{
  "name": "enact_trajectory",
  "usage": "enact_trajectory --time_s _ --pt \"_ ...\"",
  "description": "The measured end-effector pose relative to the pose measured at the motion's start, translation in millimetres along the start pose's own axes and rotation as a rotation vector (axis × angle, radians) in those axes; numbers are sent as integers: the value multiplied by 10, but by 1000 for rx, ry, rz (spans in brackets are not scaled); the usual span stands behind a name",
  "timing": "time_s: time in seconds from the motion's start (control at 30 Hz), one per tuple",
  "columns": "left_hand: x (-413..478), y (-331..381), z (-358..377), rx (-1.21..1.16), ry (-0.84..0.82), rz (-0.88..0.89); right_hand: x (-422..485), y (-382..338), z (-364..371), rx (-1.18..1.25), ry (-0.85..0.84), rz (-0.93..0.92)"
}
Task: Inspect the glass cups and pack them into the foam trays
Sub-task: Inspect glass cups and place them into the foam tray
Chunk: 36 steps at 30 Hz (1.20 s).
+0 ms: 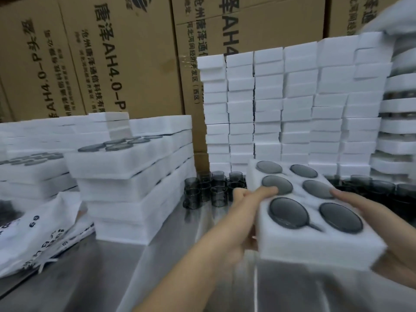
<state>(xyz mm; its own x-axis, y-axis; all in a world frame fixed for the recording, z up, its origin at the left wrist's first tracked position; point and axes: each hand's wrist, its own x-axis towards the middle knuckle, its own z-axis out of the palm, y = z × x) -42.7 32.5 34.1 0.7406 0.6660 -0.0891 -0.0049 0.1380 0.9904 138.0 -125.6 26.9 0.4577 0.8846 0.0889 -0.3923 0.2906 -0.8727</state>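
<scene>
- Currently one white rectangular foam tray held above the steel table, six round pockets, each filled with a dark smoky glass cup.
- Tray's long axis runs away from the camera, tilted toward the left.
- Left hand grips the left edge, thumb on top.
- Right hand clasps the right edge.
- Loose cups stand behind the tray; exact count unclear.

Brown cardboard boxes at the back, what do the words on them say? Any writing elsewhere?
"AH4.0-P", after large Chinese characters, on the brown cardboard boxes.
Smaller Chinese lines on those boxes: too blurred to read.
Black print on the white woven sack: too crumpled to read.
</scene>
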Motion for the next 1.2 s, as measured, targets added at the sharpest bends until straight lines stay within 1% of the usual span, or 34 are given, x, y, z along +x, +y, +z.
enact_trajectory --time_s 0.03,0.07,0.1,0.17,0.2,0.27,0.3,0.37,0.43,0.47,0.57,0.63,0.67,0.73,0.8,0.87,0.93,1.07,1.2 --pt "-12 44 -28 -46 -30 -36 7 -59 102 -72 -96 11" --pt "-29 84 -57 -96 -80 -55 -10 -45 256 -122 -92 68" --pt "-59 112 -81 -142 -124 -53 -12 -24 216 -204 -64 -22" --pt "-123 157 -71 -229 -147 -28 5 56 252 -230 42 -190" --pt "-155 158 -56 -236 -127 8 24 47 222 -255 95 -211" --pt "-240 190 -6 -222 -89 107 -17 -9 265 -304 92 -253" --pt "-303 235 11 -239 -44 142 -37 -16 288 -311 52 -273" --pt "-410 424 -63 -320 96 195 -62 -12 285 -371 33 -324" --pt "-507 730 -285 -379 229 285 -62 80 245 -536 33 -354" --pt "-581 920 -433 -388 291 356 -47 161 199 -647 -1 -368" --pt "-807 1513 -999 -337 477 551 -45 337 111 -907 -87 -339" --pt "-955 1834 -1428 -263 580 623 -41 399 87 -1022 -123 -303" --pt "-1040 1993 -1652 -231 654 632 -37 409 83 -1061 -138 -297" --pt "-1149 2212 -2101 -144 787 593 -18 433 86 -1120 -170 -308" --pt "-1213 2289 -2500 -62 911 489 -17 433 108 -1174 -193 -332" --pt "-1211 2212 -2768 -6 966 420 -42 425 140 -1174 -194 -323" --pt "-1146 2077 -2834 37 1032 372 -63 414 175 -1134 -177 -310" --pt "-987 1906 -2813 24 1057 303 -39 378 198 -1095 -149 -313" --pt "-830 1872 -2777 6 1031 313 -49 374 206 -1105 -151 -273"
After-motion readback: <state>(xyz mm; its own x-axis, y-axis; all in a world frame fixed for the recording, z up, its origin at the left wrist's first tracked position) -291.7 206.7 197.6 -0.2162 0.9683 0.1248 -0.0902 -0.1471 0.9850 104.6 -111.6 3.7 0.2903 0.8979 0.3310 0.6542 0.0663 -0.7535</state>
